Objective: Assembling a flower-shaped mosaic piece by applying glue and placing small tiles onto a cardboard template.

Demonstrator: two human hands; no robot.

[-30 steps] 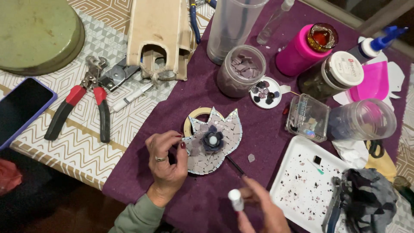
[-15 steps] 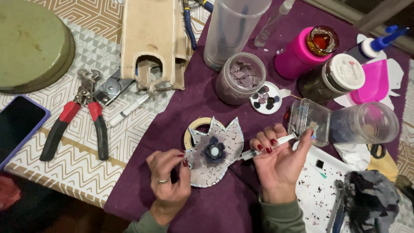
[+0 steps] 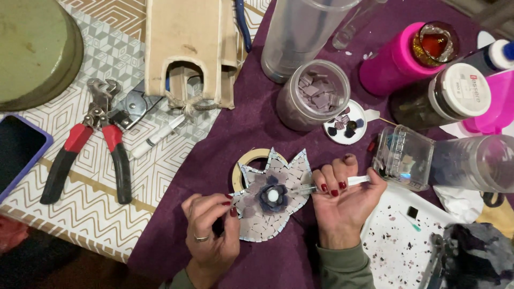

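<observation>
A flower-shaped mosaic piece [image 3: 270, 202] covered in pale purple tiles, with a dark flower and a white bead at its centre, lies on a purple cloth [image 3: 251, 118] over a roll of tape [image 3: 247, 161]. My left hand [image 3: 210, 239] pinches the piece's lower left edge. My right hand [image 3: 342, 206] grips a thin white syringe-like applicator [image 3: 334, 184], its tip pointing left onto the piece's right side.
Red-handled nippers [image 3: 91, 144], a phone [image 3: 19, 152] and a green round lid [image 3: 35, 48] lie left. A wooden birdhouse [image 3: 190, 45], jars of tiles [image 3: 316, 96], a small dish of dark beads [image 3: 345, 123], a pink bottle [image 3: 401, 56] and a white tray [image 3: 407, 235] ring the cloth.
My right hand came up from the near edge, where it held a small white bottle, and now holds the applicator against the mosaic piece. The view moved closer.
</observation>
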